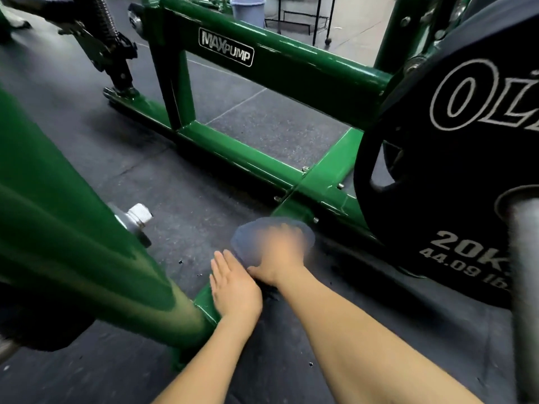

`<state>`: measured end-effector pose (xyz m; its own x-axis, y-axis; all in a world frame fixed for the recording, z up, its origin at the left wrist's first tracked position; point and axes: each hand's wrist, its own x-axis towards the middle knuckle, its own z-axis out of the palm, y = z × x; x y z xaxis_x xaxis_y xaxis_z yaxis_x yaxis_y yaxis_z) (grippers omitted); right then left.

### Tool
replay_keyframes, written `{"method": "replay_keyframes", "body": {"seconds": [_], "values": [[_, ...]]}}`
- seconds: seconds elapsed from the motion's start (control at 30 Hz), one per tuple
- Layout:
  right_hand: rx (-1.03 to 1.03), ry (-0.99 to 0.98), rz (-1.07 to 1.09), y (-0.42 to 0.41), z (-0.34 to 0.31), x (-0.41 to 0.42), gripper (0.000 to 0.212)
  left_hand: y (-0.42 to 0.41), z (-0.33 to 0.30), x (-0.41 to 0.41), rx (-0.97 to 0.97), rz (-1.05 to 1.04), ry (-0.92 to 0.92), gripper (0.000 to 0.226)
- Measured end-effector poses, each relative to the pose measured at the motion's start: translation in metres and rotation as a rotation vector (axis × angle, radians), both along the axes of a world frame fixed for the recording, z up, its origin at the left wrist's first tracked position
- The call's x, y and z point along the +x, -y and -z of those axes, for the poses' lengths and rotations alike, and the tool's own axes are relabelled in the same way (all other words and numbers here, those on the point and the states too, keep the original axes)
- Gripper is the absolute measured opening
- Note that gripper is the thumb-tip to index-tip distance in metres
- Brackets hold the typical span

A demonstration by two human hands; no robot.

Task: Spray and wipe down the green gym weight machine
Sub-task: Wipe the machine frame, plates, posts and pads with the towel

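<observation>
The green weight machine point(280, 71) fills the view, its low base bars running across the dark rubber floor. My right hand point(280, 252), blurred by motion, presses a blue-grey cloth point(248, 231) onto the low green base bar near its bolted joint. My left hand point(233, 287) lies flat with straight fingers on the same bar, just left of the right hand. No spray bottle is in view.
A black 20 kg weight plate point(455, 158) hangs at the right, close to my right arm. A thick green post point(73, 234) with a metal knob point(137, 217) stands at left. A pale bucket point(248, 10) sits at the back. Dark rubber flooring point(175, 199) surrounds the frame.
</observation>
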<state>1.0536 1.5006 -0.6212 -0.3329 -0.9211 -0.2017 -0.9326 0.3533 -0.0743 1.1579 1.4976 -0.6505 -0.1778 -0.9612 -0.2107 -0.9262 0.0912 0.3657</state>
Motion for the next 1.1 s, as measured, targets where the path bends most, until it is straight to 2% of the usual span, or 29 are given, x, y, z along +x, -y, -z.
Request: {"method": "replay_keyframes", "body": {"seconds": [0.1,0.27,0.33,0.47,0.53,0.6,0.7,0.77,0.83,0.93,1.1], "values": [[-0.083,-0.023,-0.202,-0.017,0.006,0.008,0.071,-0.005,0.002,0.002,-0.042,0.01,0.052,0.069],[-0.004,-0.016,-0.309,-0.026,0.005,-0.028,0.076,-0.016,-0.005,-0.021,-0.031,0.095,0.117,0.072],[0.049,-0.043,-0.272,-0.015,0.001,-0.049,0.077,-0.014,-0.012,-0.036,-0.015,0.125,0.094,0.073],[0.143,-0.049,0.009,0.006,-0.008,-0.089,0.078,-0.004,-0.017,-0.046,0.056,0.167,0.095,0.077],[0.177,-0.088,0.08,0.014,-0.009,-0.088,0.079,0.002,-0.017,-0.044,0.095,0.176,0.14,0.076],[0.14,-0.138,0.014,0.017,-0.006,-0.076,0.076,0.009,-0.017,-0.044,0.094,0.19,0.18,0.075],[0.06,-0.159,-0.211,0.017,0.0,-0.079,0.066,0.019,-0.017,-0.054,0.029,0.272,0.234,0.077],[0.032,-0.158,-0.251,0.024,-0.001,-0.094,0.058,0.024,-0.016,-0.065,0.004,0.346,0.292,0.076],[0.006,-0.146,-0.177,0.037,0.0,-0.106,0.051,0.03,-0.012,-0.071,-0.013,0.412,0.355,0.071],[-0.019,-0.145,-0.018,0.061,0.001,-0.125,0.05,0.033,-0.004,-0.069,-0.052,0.451,0.356,0.062],[0.158,-0.148,0.179,0.089,-0.003,-0.142,0.078,0.037,-0.001,-0.067,-0.041,0.47,0.318,0.064]]}}
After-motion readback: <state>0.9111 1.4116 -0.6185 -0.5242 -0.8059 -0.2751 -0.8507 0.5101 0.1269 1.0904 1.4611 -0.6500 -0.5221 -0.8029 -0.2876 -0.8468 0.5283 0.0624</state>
